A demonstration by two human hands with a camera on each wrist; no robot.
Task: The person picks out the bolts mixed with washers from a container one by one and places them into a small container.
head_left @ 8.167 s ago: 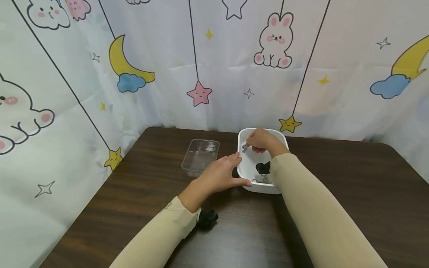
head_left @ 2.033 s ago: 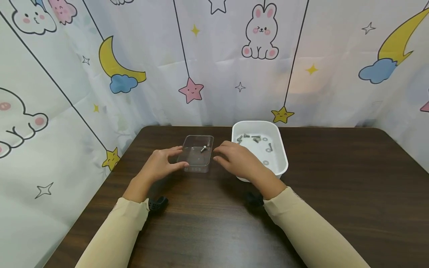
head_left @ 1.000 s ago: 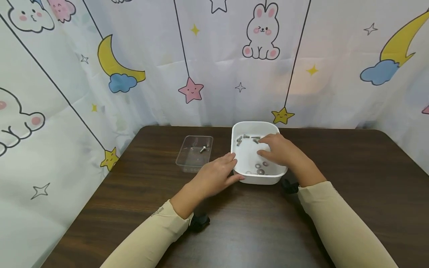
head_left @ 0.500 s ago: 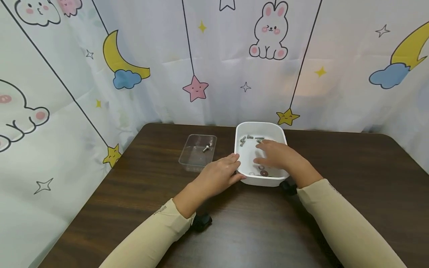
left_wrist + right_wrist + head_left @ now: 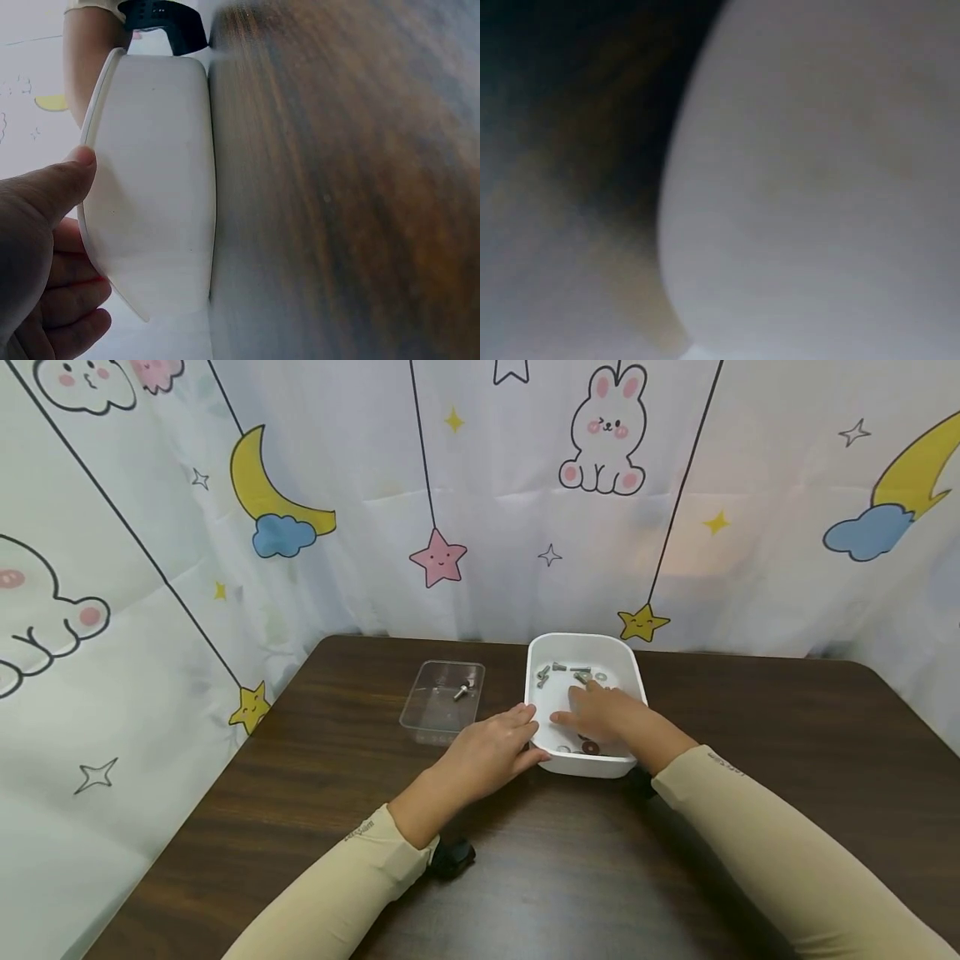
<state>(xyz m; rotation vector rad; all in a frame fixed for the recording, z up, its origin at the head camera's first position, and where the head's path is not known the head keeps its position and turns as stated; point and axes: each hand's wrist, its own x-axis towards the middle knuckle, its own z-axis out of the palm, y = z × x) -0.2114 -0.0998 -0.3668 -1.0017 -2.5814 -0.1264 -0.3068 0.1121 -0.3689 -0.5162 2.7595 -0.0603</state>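
My left hand [image 5: 487, 753] rests against the near left corner of a white plastic tub [image 5: 588, 765]. In the left wrist view its thumb [image 5: 75, 174] touches the tub's rim, and the other fingers lie by the side wall. My right hand [image 5: 606, 712] reaches into the tub, thumb and fingers apart, fingertips low near a bolt [image 5: 581, 677]. Whether they touch it is hard to tell. More bolts [image 5: 543, 675] lie toward the back of the tub, with washers [image 5: 591, 748] at the front. The right wrist view is blurred and mostly filled by the tub's pale wall [image 5: 817, 225].
A clear plastic box [image 5: 431, 714] stands left of the tub, with a bolt [image 5: 461, 692] inside and possibly another small part beside it. Both containers sit on a dark wooden table [image 5: 525, 877]. A patterned curtain [image 5: 510, 502] hangs behind the table.
The clear box held nothing at first; later a bolt lies in it. Both hands have since moved from the box to the tub. Lately my right hand shifts slightly left, uncovering a washer.
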